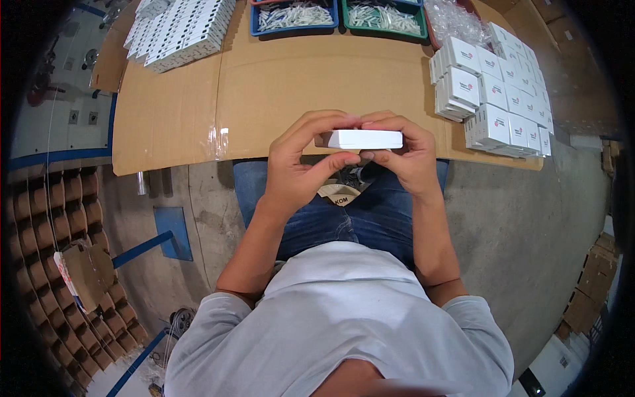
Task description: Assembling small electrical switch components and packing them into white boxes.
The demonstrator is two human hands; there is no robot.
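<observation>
Between my two hands I hold a small flat white box (367,139), raised over my lap at the near edge of the cardboard-covered table (317,86). My left hand (301,152) grips its left end, fingers on the far side and thumb below. My right hand (413,149) wraps the right end the same way, and the two thumb tips nearly meet under the box. Part of the box's far side is hidden behind my fingers.
Stacked white boxes (506,99) stand at the table's right, more in rows (192,33) at the far left. Along the back are a blue tray (294,32) and a green tray (387,33) of small pale pieces, beside clear plastic pieces (456,23). A cardboard divider (66,225) lies lower left.
</observation>
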